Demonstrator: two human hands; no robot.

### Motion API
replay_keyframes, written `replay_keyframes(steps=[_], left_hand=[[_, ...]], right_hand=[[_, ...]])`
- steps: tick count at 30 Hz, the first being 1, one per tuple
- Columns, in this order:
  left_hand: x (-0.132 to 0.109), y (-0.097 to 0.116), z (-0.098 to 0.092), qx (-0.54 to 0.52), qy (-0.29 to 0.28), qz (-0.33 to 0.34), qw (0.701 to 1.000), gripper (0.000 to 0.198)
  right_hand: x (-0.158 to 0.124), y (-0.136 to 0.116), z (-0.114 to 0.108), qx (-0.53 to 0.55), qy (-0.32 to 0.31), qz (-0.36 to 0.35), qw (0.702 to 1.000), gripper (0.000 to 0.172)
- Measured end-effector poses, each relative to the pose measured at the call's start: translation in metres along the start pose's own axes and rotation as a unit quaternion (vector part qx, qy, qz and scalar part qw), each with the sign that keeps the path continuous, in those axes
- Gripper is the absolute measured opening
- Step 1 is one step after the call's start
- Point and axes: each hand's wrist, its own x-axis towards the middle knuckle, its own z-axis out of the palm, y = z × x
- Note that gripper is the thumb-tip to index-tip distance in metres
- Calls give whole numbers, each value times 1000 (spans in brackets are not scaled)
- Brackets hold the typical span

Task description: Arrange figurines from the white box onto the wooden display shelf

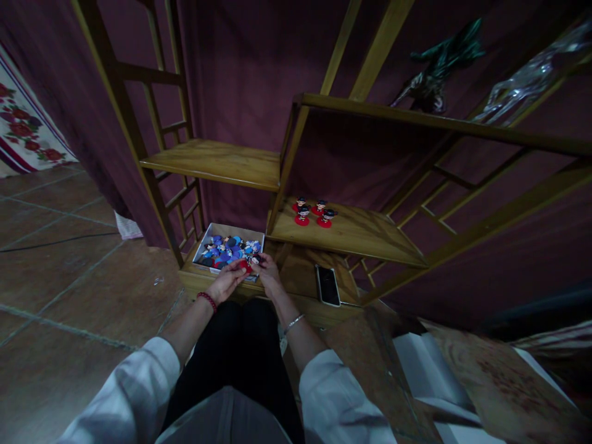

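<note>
- I reach both forearms forward and down, elbows bent and spread to either side of my lap, and they slant inward until my hands nearly meet over the near right corner of the box.
- My left hand (226, 283) comes in from the left, its fingers pinched narrow on the red base of one small figurine (245, 266).
- My right hand (269, 275) comes in from the right, fingers curled close at the dark-haired end of the same figurine, so the two hands share this one piece; it lies tilted between them.
- I wear two bracelets: a red beaded bracelet (207, 300) on my left wrist and a silver bracelet (293, 322) on my right.
- One open box (243, 234) sits just beyond my hands, filled with a heap of blue, purple and dark pieces; they overlap too much for me to count.
- Four red-based figurines (327, 217) stand upright on the middle shelf (370, 233), two behind and two in front.
- One phone (328, 286) lies on the low board (296, 274), right of my right hand.
- Two statuettes stand higher up: one green statuette (446, 58), one clear statuette (522, 86).
</note>
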Motion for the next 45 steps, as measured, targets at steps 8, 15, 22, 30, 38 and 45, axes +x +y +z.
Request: replay_keyframes(steps=[8,15,22,30,38,45], left_hand=[[-1,-1,2,2,-2,7,1000,39],[1,-4,-1,7,-12,8,1000,42],[1,-8,-2,-4,-15,-3,1000,36],[2,-26,-10,-8,2,-26,1000,27],[-1,-33,-9,-24,13,-40,999,30],[-2,-34,-9,-32,19,-44,998,17]], right_hand=[[0,1,-4,8,-23,-11,1000,41],[-2,-3,-7,-13,-63,-18,998,42],[-3,-1,-7,-1,-86,-12,996,41],[-8,11,-13,-25,-69,-1,997,40],[-10,15,-17,-27,-66,19,997,40],[-11,14,-17,-51,-85,-2,995,39]])
